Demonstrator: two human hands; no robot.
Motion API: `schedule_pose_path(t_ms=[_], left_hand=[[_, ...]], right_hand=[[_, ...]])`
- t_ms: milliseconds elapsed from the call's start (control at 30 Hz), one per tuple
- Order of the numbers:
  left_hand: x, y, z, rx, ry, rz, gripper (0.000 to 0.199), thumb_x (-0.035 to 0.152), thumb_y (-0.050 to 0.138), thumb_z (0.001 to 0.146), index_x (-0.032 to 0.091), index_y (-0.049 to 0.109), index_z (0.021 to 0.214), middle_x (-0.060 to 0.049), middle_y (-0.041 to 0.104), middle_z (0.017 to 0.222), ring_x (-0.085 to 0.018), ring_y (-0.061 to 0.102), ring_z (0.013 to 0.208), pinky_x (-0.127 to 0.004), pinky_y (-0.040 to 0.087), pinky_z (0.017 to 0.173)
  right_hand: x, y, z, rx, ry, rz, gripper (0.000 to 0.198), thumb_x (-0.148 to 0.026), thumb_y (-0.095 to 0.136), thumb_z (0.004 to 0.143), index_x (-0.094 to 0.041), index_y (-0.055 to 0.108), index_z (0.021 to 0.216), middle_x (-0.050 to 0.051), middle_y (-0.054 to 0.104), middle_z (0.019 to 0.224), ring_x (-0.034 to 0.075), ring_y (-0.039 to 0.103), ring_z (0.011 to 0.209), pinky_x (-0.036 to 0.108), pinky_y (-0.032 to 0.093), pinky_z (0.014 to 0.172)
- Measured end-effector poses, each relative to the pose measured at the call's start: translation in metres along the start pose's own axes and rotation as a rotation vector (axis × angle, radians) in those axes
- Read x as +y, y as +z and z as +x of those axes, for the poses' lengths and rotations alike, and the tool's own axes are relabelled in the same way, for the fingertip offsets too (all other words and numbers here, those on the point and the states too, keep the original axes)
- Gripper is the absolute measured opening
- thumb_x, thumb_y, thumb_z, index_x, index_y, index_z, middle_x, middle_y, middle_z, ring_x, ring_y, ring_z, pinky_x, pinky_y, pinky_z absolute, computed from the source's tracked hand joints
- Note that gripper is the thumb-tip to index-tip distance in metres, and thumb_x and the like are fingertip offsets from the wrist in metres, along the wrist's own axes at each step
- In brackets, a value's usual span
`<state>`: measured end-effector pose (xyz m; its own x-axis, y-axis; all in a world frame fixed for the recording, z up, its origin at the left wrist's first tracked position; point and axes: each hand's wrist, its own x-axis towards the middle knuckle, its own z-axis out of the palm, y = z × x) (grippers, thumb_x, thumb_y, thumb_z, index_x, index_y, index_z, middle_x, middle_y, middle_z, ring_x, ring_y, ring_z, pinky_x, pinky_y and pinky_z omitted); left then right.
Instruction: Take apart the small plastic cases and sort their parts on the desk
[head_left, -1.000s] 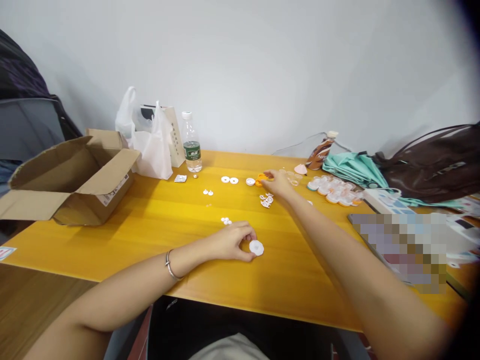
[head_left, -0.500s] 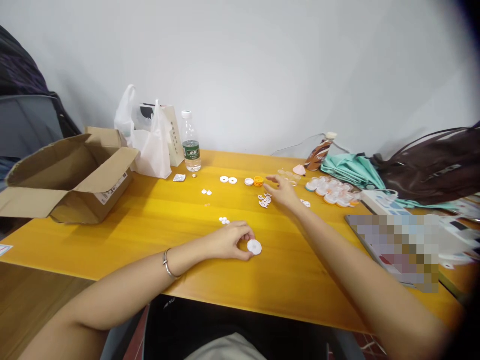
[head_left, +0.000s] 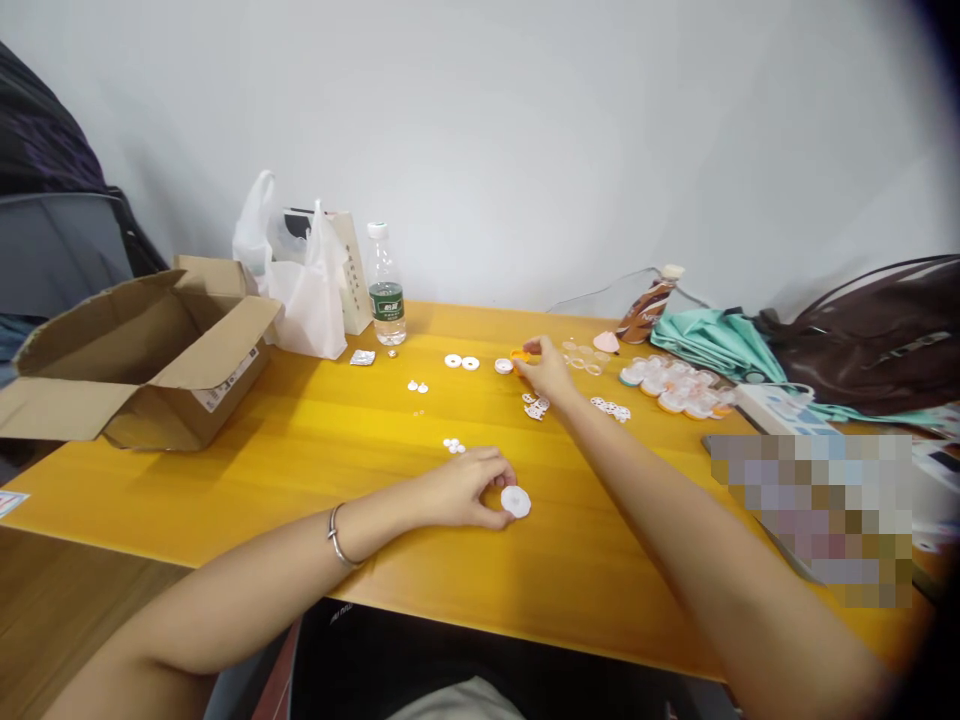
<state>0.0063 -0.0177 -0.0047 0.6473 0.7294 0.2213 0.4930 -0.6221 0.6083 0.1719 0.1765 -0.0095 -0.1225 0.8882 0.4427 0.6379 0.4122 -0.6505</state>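
Note:
Near the front of the table, my left hand (head_left: 474,488) holds a round white disc (head_left: 516,502) by its edge between thumb and fingers. Farther back, my right hand (head_left: 547,370) has its thumb and fingers closed around an orange ring-shaped piece (head_left: 519,355), partly hidden by the fingers. Just left of it lies a white ring-shaped piece (head_left: 503,367). Two flat white rings (head_left: 461,362) sit farther left. Small white cut-out pieces (head_left: 536,406) lie below my right wrist. Several tiny white discs (head_left: 454,446) rest beyond my left hand.
An open cardboard box (head_left: 172,350), a white plastic bag (head_left: 304,290) and a water bottle (head_left: 387,290) stand at the left. To the right are clear round cases (head_left: 679,385), a brown bottle (head_left: 646,308), teal fabric (head_left: 716,345) and a dark bag (head_left: 870,320).
My right hand has moved slightly left and its fingers have closed on the orange piece. My left hand keeps hold of the white disc. The view has shifted a little.

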Motion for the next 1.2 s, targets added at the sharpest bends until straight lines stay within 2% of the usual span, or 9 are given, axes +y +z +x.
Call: schedule_pose_path(t_ms=[267,433,500,600,667,733,833,933,1200], left_hand=[[0.000,0.000,0.000,-0.011,-0.022,0.003,0.024,0.026,0.064,0.068,0.017,0.054,0.089,-0.003,0.054,0.084,-0.015,0.050,0.079,-0.024,0.040,0.072],[0.003,-0.003,-0.001,-0.025,-0.017,0.010,0.023,0.025,0.060,0.071,0.017,0.054,0.092,-0.003,0.053,0.086,-0.014,0.050,0.079,-0.023,0.040,0.072],[0.004,-0.005,-0.002,-0.040,-0.022,0.018,0.024,0.025,0.060,0.072,0.017,0.055,0.094,-0.003,0.053,0.087,-0.014,0.050,0.079,-0.024,0.040,0.072],[0.005,-0.007,-0.003,-0.060,-0.036,0.015,0.025,0.025,0.059,0.072,0.017,0.055,0.096,-0.004,0.053,0.090,-0.014,0.051,0.078,-0.024,0.041,0.072],[0.004,-0.008,-0.003,-0.077,-0.047,0.004,0.026,0.025,0.059,0.072,0.017,0.055,0.098,-0.004,0.054,0.093,-0.013,0.051,0.076,-0.024,0.041,0.071],[0.003,-0.010,-0.003,-0.098,-0.058,-0.010,0.030,0.026,0.061,0.072,0.017,0.055,0.100,-0.004,0.054,0.095,-0.013,0.052,0.076,-0.024,0.041,0.070],[0.004,-0.015,-0.003,-0.111,-0.059,-0.026,0.035,0.030,0.064,0.071,0.018,0.054,0.103,-0.004,0.056,0.095,-0.014,0.052,0.080,-0.025,0.041,0.072],[0.008,-0.020,-0.003,-0.103,-0.016,-0.016,0.025,0.031,0.060,0.076,0.018,0.056,0.097,-0.003,0.057,0.094,-0.014,0.052,0.083,-0.025,0.040,0.076],[0.013,-0.014,-0.002,-0.109,0.018,0.038,0.013,0.024,0.054,0.081,0.017,0.061,0.090,-0.005,0.059,0.092,-0.014,0.055,0.083,-0.024,0.040,0.076]], right_hand=[[-0.013,0.009,0.003,-0.078,-0.026,0.041,0.032,-0.026,0.063,0.065,-0.019,0.050,0.094,0.005,0.061,0.098,0.019,0.056,0.095,0.037,0.041,0.088],[-0.040,-0.014,-0.022,-0.044,-0.084,0.242,0.028,-0.037,0.056,0.075,-0.019,0.051,0.095,0.008,0.059,0.107,0.019,0.053,0.105,0.036,0.038,0.093],[-0.052,-0.031,-0.043,-0.157,-0.138,0.327,0.026,-0.040,0.054,0.077,-0.019,0.052,0.092,0.006,0.060,0.101,0.018,0.056,0.095,0.033,0.042,0.087],[-0.064,-0.061,-0.080,-0.453,-0.157,0.293,0.027,-0.046,0.054,0.077,-0.019,0.054,0.083,0.003,0.059,0.083,0.016,0.054,0.076,0.030,0.044,0.071],[-0.064,-0.075,-0.101,-0.646,-0.165,0.238,0.031,-0.048,0.061,0.071,-0.019,0.054,0.082,0.001,0.055,0.078,0.015,0.051,0.072,0.029,0.043,0.068],[-0.060,-0.083,-0.116,-0.761,-0.159,0.198,0.040,-0.048,0.069,0.063,-0.020,0.053,0.086,0.000,0.053,0.081,0.015,0.048,0.074,0.028,0.042,0.068],[-0.054,-0.081,-0.129,-0.837,-0.160,0.180,0.051,-0.048,0.074,0.055,-0.021,0.051,0.092,0.000,0.052,0.088,0.016,0.047,0.081,0.029,0.041,0.074],[-0.052,-0.075,-0.135,-0.863,-0.183,0.163,0.053,-0.049,0.074,0.055,-0.022,0.051,0.094,0.001,0.051,0.093,0.017,0.047,0.086,0.030,0.040,0.079],[-0.056,-0.075,-0.140,-0.893,-0.283,0.129,0.033,-0.045,0.066,0.069,-0.023,0.055,0.092,0.001,0.054,0.092,0.018,0.047,0.090,0.033,0.035,0.085]])
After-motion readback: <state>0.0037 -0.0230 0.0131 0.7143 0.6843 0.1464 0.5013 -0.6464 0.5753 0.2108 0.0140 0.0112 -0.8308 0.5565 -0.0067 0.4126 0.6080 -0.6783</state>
